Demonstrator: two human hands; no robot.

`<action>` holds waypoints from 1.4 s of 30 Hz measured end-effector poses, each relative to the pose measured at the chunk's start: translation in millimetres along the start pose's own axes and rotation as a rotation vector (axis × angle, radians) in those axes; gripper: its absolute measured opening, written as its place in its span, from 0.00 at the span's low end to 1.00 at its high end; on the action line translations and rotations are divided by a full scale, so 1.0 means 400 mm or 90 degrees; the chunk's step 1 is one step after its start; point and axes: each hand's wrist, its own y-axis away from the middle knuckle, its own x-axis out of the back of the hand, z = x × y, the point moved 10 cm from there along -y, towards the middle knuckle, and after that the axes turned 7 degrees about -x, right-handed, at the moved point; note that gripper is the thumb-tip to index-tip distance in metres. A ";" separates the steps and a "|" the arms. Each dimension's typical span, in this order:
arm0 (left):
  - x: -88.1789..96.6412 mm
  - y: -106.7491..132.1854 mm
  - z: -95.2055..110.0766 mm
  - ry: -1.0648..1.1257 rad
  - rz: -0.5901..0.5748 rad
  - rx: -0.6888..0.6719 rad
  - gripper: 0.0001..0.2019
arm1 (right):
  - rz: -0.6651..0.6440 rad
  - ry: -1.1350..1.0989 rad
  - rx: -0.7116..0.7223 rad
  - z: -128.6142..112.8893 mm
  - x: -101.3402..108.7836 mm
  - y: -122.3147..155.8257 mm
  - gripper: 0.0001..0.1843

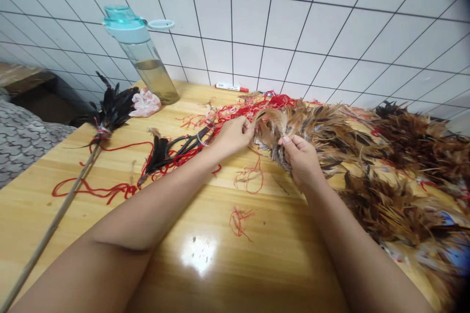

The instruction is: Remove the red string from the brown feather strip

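Both hands are closed on a strip of brown feathers (316, 122) at the middle of the table. My left hand (235, 133) pinches its left end, where the feathers curl over. A little to the right, my right hand (299, 152) grips the lower edge between thumb and fingers. Grey fluff shows beneath the feathers between the hands. Just left of my left hand lie black-handled scissors (187, 144) on tangled red yarn (235, 112). A small black feather bunch (157, 156) rests beside the scissors' handles.
A stick (58, 215) with black feathers (115, 107) tied at its top lies at left. Behind it stand a water bottle (147, 58) and crumpled pinkish plastic (145, 102). A red marker (231, 88) lies by the tiled wall. More brown feather bunches (396, 205) cover the right side.
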 end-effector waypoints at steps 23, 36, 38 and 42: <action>-0.112 0.031 0.058 0.425 -0.084 -0.011 0.11 | 0.012 0.079 0.033 0.021 -0.007 -0.009 0.15; -0.141 0.041 0.056 0.681 -0.159 0.086 0.19 | -0.051 0.107 0.024 0.013 -0.028 0.001 0.17; -0.134 0.038 0.057 0.657 -0.155 0.073 0.18 | -0.061 0.103 0.024 0.014 -0.031 -0.001 0.17; -0.121 0.031 0.060 0.581 -0.148 0.030 0.16 | -0.063 0.092 0.007 0.019 -0.031 -0.004 0.17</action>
